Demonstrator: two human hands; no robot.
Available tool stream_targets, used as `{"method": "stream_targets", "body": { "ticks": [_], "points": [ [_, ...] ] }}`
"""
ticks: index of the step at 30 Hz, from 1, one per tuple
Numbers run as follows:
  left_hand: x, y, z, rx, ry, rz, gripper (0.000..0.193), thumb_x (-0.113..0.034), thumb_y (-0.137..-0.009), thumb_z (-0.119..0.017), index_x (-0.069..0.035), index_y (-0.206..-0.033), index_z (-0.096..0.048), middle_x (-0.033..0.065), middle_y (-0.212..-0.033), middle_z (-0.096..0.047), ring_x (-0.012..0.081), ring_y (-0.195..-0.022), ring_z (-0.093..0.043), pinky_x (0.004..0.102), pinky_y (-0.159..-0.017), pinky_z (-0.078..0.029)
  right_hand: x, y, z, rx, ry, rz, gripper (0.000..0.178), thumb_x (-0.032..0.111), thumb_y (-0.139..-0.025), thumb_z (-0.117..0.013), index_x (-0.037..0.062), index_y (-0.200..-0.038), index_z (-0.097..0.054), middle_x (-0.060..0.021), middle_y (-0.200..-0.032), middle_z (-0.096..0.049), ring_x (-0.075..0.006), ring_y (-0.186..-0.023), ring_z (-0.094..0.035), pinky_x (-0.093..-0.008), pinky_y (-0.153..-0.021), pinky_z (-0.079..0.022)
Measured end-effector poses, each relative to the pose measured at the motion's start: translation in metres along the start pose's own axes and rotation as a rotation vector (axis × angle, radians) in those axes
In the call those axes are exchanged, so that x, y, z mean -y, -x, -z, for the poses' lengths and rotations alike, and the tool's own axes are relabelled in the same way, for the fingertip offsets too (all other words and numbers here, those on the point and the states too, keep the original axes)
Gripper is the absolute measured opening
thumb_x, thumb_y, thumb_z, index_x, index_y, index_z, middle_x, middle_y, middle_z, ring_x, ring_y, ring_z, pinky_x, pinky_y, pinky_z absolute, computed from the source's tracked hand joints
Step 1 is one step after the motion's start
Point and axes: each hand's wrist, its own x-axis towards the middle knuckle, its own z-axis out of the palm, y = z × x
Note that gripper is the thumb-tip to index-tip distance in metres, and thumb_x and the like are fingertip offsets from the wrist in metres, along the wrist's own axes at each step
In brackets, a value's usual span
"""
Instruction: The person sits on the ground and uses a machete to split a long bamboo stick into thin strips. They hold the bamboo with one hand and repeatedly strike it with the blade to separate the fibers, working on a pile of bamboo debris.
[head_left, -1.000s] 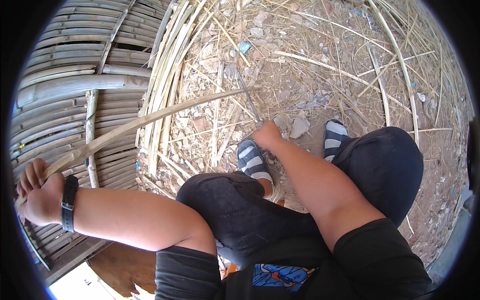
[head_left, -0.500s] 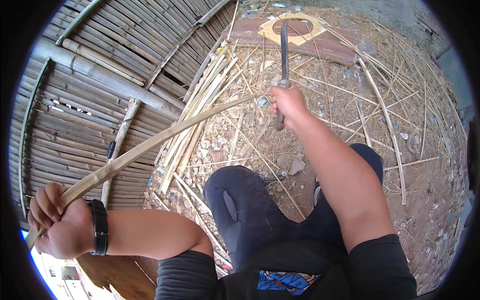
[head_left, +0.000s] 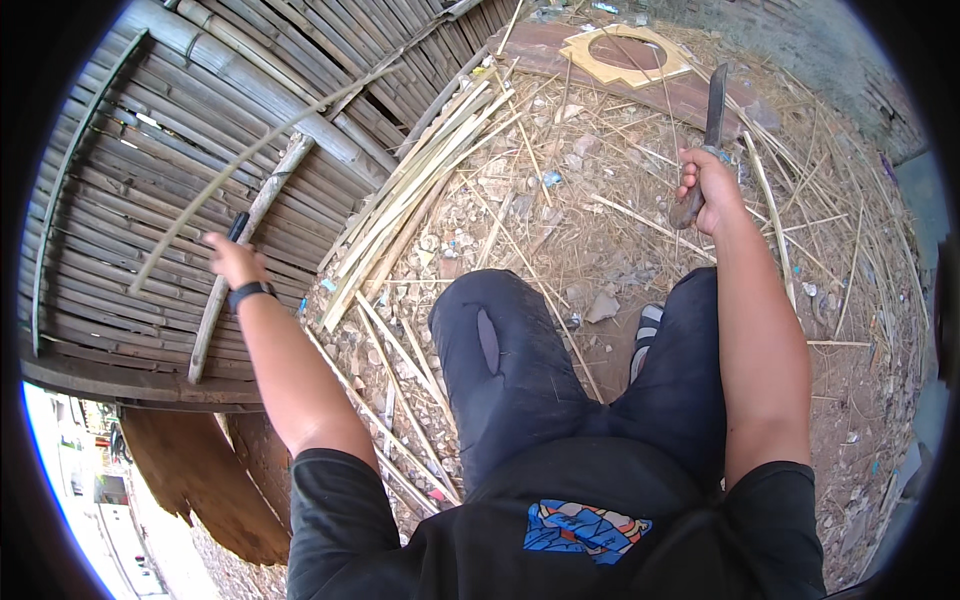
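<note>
My right hand (head_left: 712, 188) is wrapped round the handle of a machete (head_left: 715, 108), its dark blade pointing up and away from me. Over at the left, my left hand (head_left: 238, 260) reaches out with fingers extended and holds nothing. Just beyond it a long bamboo strip (head_left: 232, 172) slants across the bamboo slat wall, apart from my fingers. Whether the strip is in the air or touching the wall, I cannot tell. A light pole (head_left: 255, 215) with a small black object (head_left: 238, 226) on it stands close to that hand.
Split bamboo strips (head_left: 420, 190) lie in a pile along the slat wall (head_left: 130, 200). A yellowish frame with a round hole (head_left: 583, 62) rests on a reddish-brown board (head_left: 530, 45) at the far side. Thin slivers and rubble litter the ground. A brown sheet (head_left: 195, 470) is at lower left.
My left hand has let go of the bamboo strip, which has moved left toward the slat wall. That arm now stretches forward. My right hand has shifted right with the machete.
</note>
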Motion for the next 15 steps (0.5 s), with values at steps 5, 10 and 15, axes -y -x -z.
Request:
{"method": "stream_targets", "body": {
  "ticks": [5,10,15],
  "points": [
    [0.272,0.066,0.118,0.777,-0.751,0.544,0.073,-0.065,-0.102,-0.047,-0.009,-0.149,-0.043,0.0129,-0.151,-0.051,0.0301,-0.122,-0.06,0.0518,-0.094,-0.051,0.011,0.006,0.008,0.003,0.091,0.034,0.009,0.013,-0.095,-0.068,0.0099,-0.097,-0.06,0.0066,-0.066,-0.05,-0.0055,-0.055,-0.046,-0.0245,-0.051,-0.042],
    [0.428,0.154,0.264,0.905,-0.824,0.638,0.053,-0.052,-0.104,-0.056,-0.003,-0.124,-0.061,0.0091,-0.112,-0.067,0.0215,-0.093,-0.07,0.0369,-0.06,-0.059,0.018,0.004,0.004,0.101,-0.005,0.021,0.013,0.016,-0.096,-0.069,0.0119,-0.092,-0.057,0.0074,-0.066,-0.049,-0.0049,-0.055,-0.046,-0.0243,-0.052,-0.042],
    [0.399,0.183,0.264,0.85,-1.015,0.51,0.049,-0.05,-0.099,-0.065,-0.008,-0.124,-0.065,0.0093,-0.105,-0.072,0.0216,-0.089,-0.074,0.0393,-0.069,-0.063,0.018,0.002,0.003,0.183,0.037,0.03,0.015,0.017,-0.099,-0.068,0.0119,-0.097,-0.054,0.0092,-0.065,-0.05,0.0,-0.052,-0.049,-0.0223,-0.05,-0.047]
  ]
}}
